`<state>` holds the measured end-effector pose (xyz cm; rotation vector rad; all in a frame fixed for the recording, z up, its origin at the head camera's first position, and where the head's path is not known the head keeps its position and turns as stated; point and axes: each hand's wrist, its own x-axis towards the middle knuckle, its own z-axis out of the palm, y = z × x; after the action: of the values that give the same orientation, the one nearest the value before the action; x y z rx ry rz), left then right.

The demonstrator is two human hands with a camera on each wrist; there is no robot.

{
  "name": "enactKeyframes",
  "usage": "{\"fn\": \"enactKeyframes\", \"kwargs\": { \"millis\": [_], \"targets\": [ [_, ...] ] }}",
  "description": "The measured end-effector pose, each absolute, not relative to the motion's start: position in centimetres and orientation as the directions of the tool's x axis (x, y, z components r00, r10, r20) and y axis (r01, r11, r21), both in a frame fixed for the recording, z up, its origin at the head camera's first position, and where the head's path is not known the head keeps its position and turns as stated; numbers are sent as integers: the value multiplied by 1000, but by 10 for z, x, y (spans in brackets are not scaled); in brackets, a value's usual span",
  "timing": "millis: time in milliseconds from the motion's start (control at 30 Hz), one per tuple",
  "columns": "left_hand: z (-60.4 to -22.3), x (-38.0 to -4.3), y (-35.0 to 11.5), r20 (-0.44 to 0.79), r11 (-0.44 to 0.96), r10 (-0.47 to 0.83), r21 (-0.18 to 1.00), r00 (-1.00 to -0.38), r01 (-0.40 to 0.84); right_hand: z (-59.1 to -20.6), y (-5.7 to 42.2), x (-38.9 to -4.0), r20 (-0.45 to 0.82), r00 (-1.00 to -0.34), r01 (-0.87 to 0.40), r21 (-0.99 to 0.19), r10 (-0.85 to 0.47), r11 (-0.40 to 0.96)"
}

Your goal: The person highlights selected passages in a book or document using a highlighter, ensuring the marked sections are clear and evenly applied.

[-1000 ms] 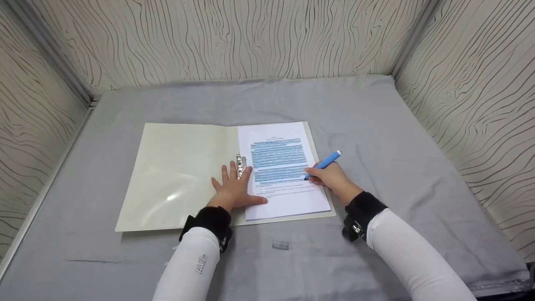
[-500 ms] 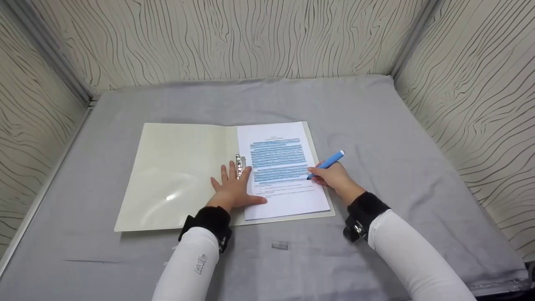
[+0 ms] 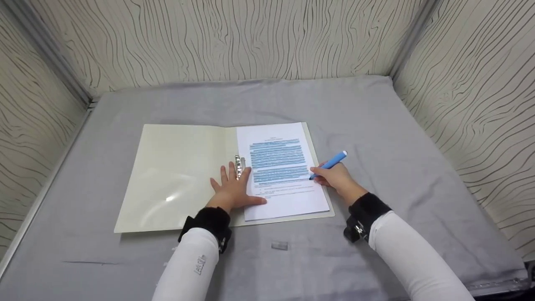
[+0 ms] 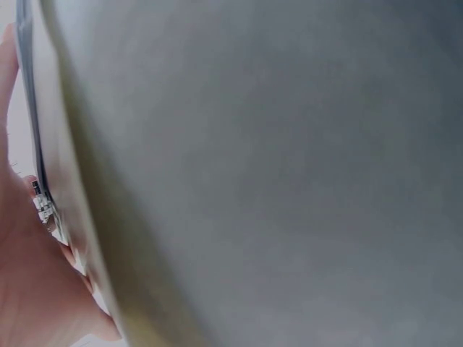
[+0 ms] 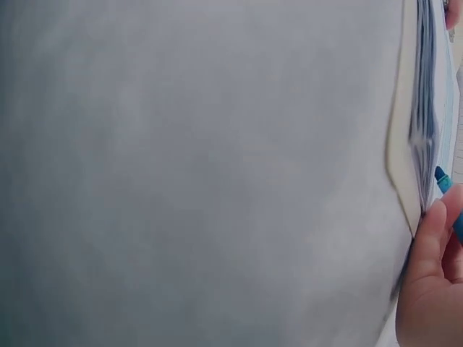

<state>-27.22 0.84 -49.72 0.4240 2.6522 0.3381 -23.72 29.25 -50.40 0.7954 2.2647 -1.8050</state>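
Note:
In the head view a pale folder [image 3: 175, 167] lies spread on the table, a stack of printed paper [image 3: 292, 207] on its right side. Blue highlighting covers most of the upper text lines. With fingers spread, my left hand [image 3: 234, 192] rests across the paper's left edge and the folder's metal clip [image 3: 238, 165]. At the paper's right edge my right hand [image 3: 336, 177] pinches a blue highlighter [image 3: 333, 160], its dark tip down at the end of a text line. The right wrist view shows the tip of the highlighter [image 5: 441, 177] beside the page edges.
A small grey translucent piece [image 3: 279, 245] lies on the grey cloth [image 3: 317, 267] in front of the folder. Patterned panels [image 3: 234, 42] wall in the table at the back and both sides.
My right hand has slid slightly to the right with the highlighter, its tip moving along the line toward the paper's edge. The left hand has stayed in place.

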Motion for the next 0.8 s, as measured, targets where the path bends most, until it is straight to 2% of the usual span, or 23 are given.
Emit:
{"fn": "enactKeyframes", "kwargs": {
  "millis": [133, 333, 400, 800],
  "targets": [
    [-497, -272, 8, -372, 927, 336, 293, -865, 234, -503, 293, -238, -438, -846, 486, -868, 305, 102],
    [-496, -271, 10, -373, 928, 338, 285, -864, 240, -499, 300, -236, -503, -829, 493, -864, 245, -105],
    [-495, -271, 9, -375, 928, 338, 286, -863, 239, -498, 296, -237, -501, -833, 483, -865, 236, -134],
    [-495, -272, 10, -382, 932, 330, 279, -863, 233, -497, 205, -252, -454, -879, 468, -880, 147, 76]
  ]
}}
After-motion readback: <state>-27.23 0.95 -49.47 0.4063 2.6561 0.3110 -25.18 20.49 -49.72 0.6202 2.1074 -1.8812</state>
